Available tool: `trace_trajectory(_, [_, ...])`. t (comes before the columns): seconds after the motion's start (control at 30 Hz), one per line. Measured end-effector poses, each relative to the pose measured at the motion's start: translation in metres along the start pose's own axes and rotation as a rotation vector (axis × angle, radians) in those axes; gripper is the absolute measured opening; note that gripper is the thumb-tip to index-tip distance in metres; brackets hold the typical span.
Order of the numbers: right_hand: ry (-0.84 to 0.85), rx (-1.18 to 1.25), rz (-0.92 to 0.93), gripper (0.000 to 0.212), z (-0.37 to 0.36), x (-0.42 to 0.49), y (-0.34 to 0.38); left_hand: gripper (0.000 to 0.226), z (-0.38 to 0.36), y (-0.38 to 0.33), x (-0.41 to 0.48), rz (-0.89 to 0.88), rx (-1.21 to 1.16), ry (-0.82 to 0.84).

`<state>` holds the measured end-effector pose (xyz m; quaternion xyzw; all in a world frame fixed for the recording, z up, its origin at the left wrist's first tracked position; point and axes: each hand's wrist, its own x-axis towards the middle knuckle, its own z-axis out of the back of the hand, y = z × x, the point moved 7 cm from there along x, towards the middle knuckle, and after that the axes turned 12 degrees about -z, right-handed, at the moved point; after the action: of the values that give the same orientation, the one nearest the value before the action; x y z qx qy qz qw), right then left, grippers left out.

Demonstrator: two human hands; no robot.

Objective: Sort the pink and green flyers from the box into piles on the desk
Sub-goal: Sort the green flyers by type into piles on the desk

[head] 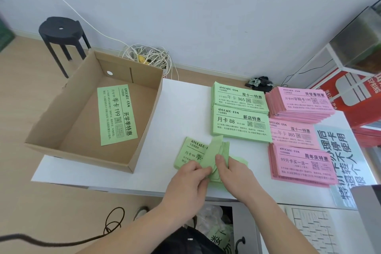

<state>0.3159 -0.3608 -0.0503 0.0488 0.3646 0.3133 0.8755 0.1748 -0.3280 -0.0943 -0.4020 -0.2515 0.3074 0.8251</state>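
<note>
Left hand (190,173) and right hand (232,168) are both gripping the near green stack (190,151) at the front edge of the desk (185,105). The left fingers are curling onto the stack's near edge. The right thumb is pressing on a sheaf that is bending upward from the stack; the right fingers beneath are hidden.

Print showing on the held stack: "AVOCADO·G…", "月卡99 季…"; the rest is being covered by the bent sheaf.

The cardboard box (61,111) is sitting on the desk's left end, overhanging it. Contents: a single green flyer (116,114) lying flat on the floor of the box, reading "AVOCADO·GYM", "开学季特惠", "月卡99 季卡199".

Sorted piles lying right of centre, all headed "AVOCADO·GYM":
- far green pile (239,97): "双十一特惠", "年卡 365"
- middle green pile (241,125): "新店特惠", "月卡 88", touching the far one
- far pink pile (300,102), the tallest: "开学季特惠", "月卡99 学期卡199"
- middle pink pile (292,135): "双十一特惠", "年卡 365"
- near pink pile (301,164): "周年庆特惠", "99月卡买一送一"

The pink piles are sitting just right of the green ones. A red carton (350,93) beyond them is showing "SPRING".
</note>
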Motion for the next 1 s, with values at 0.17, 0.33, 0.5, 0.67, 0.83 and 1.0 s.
trace_trajectory(0.17, [0.001, 0.027, 0.008, 0.052, -0.001, 0.0, 0.0, 0.043, 0.006, 0.021, -0.006, 0.293, -0.313, -0.05])
trace_trajectory(0.33, [-0.038, -0.036, 0.005, 0.05, -0.001, 0.004, -0.001, 0.018, 0.012, 0.025, -0.004, 0.516, -0.646, -0.177])
trace_trajectory(0.5, [-0.042, -0.033, -0.002, 0.049, 0.001, 0.007, -0.005, 0.028, 0.017, 0.042, -0.011, 0.736, -0.768, -0.309])
trace_trajectory(0.67, [-0.044, -0.064, 0.007, 0.049, -0.001, 0.007, -0.004, 0.019, 0.015, 0.046, -0.008, 0.731, -0.764, -0.314])
trace_trajectory(0.83, [-0.027, -0.033, -0.004, 0.051, 0.0, 0.007, -0.004, 0.03, 0.034, 0.049, -0.01, 0.59, -0.339, -0.267])
trace_trajectory(1.0, [-0.015, 0.001, -0.019, 0.051, -0.001, 0.006, -0.005, 0.052, 0.028, 0.023, 0.002, 0.289, -0.171, -0.032])
